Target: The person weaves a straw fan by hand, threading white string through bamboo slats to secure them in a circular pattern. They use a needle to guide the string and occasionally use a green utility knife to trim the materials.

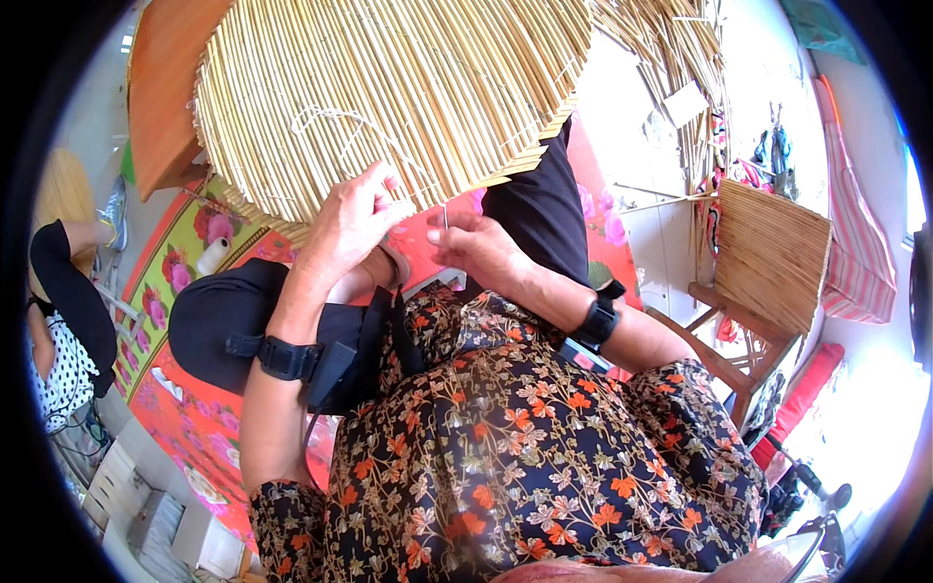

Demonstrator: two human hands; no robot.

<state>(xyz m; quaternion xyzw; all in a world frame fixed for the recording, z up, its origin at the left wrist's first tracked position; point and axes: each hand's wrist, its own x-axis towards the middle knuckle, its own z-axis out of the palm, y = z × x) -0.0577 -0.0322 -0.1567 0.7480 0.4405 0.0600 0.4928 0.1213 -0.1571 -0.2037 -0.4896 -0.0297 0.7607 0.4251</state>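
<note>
A round mat of straight straw-coloured stalks (389, 87), laid side by side, lies across my lap and reaches up out of view. Loose white thread (335, 115) curls over its top and runs toward my left hand (355, 219). The fingers of that hand are pinched together at the mat's near edge; what they hold, if anything, is too small to make out. Just right of it and below the edge, my right hand (481, 251) is closed on a thin needle (445, 217) that points up toward the mat.
A spool of white thread (213, 255) lies on the flowered red cloth (194, 408) at the left. Beside the mat stands an orange-brown wooden board (167, 97). Loose stalks (680, 58) and a wooden chair (773, 253) are at the right. Another person's knee (66, 272) shows at far left.
</note>
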